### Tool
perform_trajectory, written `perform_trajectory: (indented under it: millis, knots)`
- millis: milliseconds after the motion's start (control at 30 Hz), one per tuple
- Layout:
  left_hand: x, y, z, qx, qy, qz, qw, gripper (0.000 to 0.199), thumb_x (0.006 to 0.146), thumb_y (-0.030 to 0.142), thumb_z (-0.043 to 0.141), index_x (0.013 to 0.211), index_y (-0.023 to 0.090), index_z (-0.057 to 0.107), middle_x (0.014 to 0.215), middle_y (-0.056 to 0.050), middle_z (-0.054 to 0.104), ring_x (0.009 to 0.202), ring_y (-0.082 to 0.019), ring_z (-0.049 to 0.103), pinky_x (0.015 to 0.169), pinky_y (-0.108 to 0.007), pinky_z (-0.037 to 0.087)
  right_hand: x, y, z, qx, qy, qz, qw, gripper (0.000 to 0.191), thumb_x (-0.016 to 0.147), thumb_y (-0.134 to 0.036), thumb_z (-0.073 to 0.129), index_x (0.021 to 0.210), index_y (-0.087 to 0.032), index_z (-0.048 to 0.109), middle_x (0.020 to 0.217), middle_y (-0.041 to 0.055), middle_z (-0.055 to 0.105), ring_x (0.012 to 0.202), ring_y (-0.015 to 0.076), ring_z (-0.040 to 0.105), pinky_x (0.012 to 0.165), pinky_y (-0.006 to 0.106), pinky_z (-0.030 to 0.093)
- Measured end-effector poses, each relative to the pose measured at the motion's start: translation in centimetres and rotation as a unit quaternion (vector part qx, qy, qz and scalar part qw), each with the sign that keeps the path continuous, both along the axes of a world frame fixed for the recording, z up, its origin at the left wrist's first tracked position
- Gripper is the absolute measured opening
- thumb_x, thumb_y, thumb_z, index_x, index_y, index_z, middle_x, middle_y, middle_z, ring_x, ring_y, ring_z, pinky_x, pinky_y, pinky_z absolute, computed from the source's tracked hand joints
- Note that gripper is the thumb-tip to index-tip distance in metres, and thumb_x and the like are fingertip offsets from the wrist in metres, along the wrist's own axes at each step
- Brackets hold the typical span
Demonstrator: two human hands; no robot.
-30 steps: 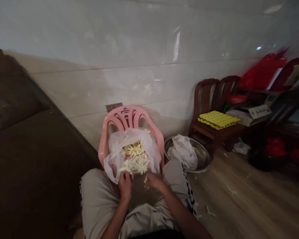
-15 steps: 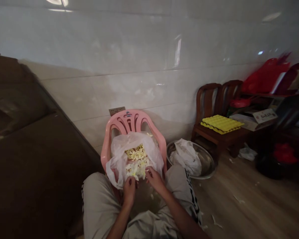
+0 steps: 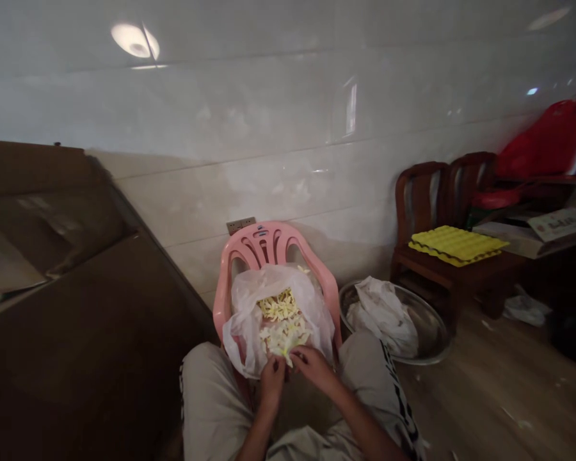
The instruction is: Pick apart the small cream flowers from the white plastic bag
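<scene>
At six o'clock on my feed, my left hand (image 3: 271,381) and right hand (image 3: 315,367) pinch one flower (image 3: 287,353) by the bag (image 3: 317,314), single-bloom work I judge, next needing a light, steady touch.

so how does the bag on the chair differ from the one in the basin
The chair bag is open, with pale flowers showing; the basin bag is bunched up, its contents, if any, hidden. The chair bag is spread wide across the pink chair; the basin bag is gathered in a heap in the metal basin. Both are whitish and crumpled.
</scene>
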State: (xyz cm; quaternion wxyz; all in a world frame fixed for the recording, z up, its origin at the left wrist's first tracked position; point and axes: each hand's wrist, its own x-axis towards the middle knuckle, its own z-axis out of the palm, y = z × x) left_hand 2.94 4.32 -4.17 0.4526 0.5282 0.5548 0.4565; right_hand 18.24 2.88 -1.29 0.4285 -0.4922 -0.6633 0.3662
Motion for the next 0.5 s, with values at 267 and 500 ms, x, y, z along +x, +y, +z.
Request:
perform_trajectory:
  millis: [267,500]
  knots:
    - [0.3,-0.1,-1.1,0.007,-0.027,0.004,1.000,0.045,0.069,0.067,0.058,0.063,0.022,0.054,0.053,0.002,0.055,0.049,-0.016,0.054,0.051,-0.028,0.044,-0.3,0.0,-0.7,0.013,-0.019,0.017,1.000,0.032,0.089,-0.039,0.047,0.091,-0.017,0.069,0.089,0.0099,0.074,0.084,0.0244,0.068,0.079,0.032,0.050]
    - [0.6,-0.2,-0.8,0.013,-0.033,0.013,0.999,0.043,0.067,0.064,0.061,0.059,0.022,0.052,0.050,0.002,0.053,0.048,-0.015,0.052,0.051,-0.027,0.042,-0.4,1.3,-3.8,-0.015,-0.017,-0.006,1.000,0.024,0.082,-0.040,0.051,0.089,-0.020,0.063,0.090,0.0085,0.073,0.088,0.0244,0.068,0.081,0.031,0.050]
